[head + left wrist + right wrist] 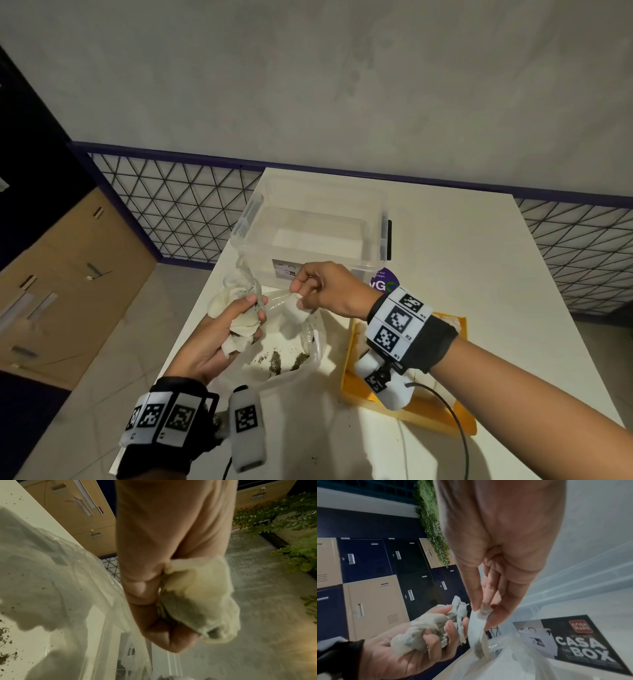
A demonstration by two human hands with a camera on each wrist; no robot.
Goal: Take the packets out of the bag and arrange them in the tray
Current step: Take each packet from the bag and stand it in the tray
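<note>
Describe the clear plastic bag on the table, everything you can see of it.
The clear plastic bag is thin, crinkled, see-through film lying slumped on the white table, in front of the clear storage box and left of the yellow tray. Its mouth is raised toward the hands. Dark loose crumbs sit inside near the bottom. The left hand, gripping a bunch of packets, meets its upper edge; the right hand pinches one packet just above the opening.
</note>
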